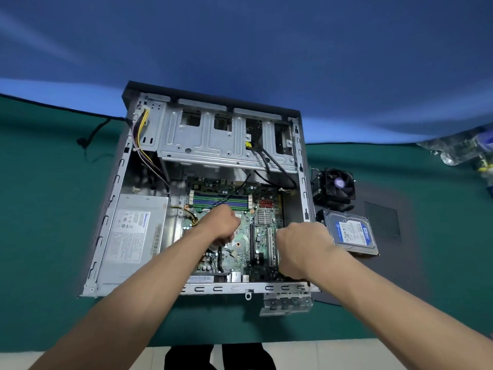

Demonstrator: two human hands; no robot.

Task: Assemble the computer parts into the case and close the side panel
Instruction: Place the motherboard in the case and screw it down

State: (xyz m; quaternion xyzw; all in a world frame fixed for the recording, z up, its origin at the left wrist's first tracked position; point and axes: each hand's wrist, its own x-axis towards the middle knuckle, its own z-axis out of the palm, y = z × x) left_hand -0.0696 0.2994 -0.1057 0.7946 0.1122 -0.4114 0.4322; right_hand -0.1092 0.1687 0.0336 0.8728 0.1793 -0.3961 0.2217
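Note:
The open computer case [240,288] lies flat on the green table with its motherboard [240,252] fitted inside. My left hand [221,225] is curled into a fist over the middle of the board, just below the memory slots [221,200]. My right hand [301,244] is curled over the expansion slots by the case's right wall. Nothing shows inside either fist, and what lies under them is hidden. A CPU cooler with fan [337,186] and a blue-labelled hard drive [352,232] sit to the right of the case on the dark side panel [386,209].
The power supply [133,236] fills the case's left side and a metal drive cage [213,137] spans the back, with black and yellow cables hanging from it. A metal bracket [286,303] juts from the front edge. Bottles [461,150] stand far right; a black cable [90,137] lies left.

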